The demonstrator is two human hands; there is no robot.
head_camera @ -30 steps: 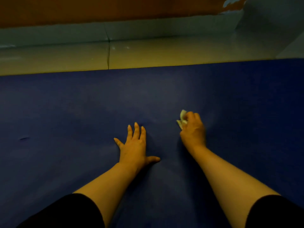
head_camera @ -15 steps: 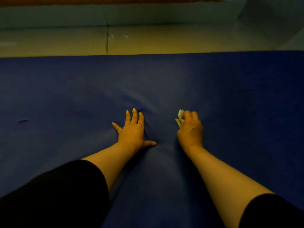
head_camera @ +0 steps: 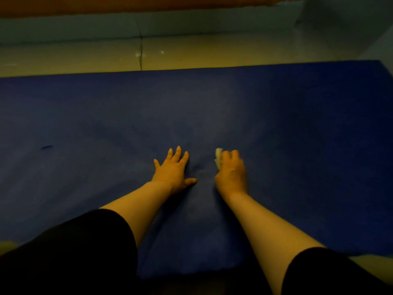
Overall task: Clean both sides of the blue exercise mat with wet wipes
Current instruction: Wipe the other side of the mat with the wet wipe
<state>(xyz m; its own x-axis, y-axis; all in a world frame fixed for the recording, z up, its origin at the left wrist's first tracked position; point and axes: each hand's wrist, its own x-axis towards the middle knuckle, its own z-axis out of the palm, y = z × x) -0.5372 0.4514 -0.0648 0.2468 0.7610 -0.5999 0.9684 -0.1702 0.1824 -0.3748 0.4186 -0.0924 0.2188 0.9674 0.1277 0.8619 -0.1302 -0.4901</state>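
The blue exercise mat (head_camera: 287,128) lies flat on the floor and fills most of the head view. My left hand (head_camera: 173,172) rests flat on it near the middle, fingers spread and straight. Just to its right, my right hand (head_camera: 231,174) grips a crumpled pale wet wipe (head_camera: 218,156) and holds it against the mat. Only a small part of the wipe shows past the fingers. A small dark mark (head_camera: 46,147) sits on the mat at the left.
Pale tiled floor (head_camera: 191,53) runs beyond the mat's far edge, up to a light skirting and an orange wall (head_camera: 127,4). The mat's right corner (head_camera: 380,67) is in view. Floor also shows at the near right (head_camera: 374,262). Black sleeves cover my upper arms.
The view has pulled back, showing the mat's near edge and right corner. Both hands sit slightly further from me on the mat; my right hand still holds the wipe.
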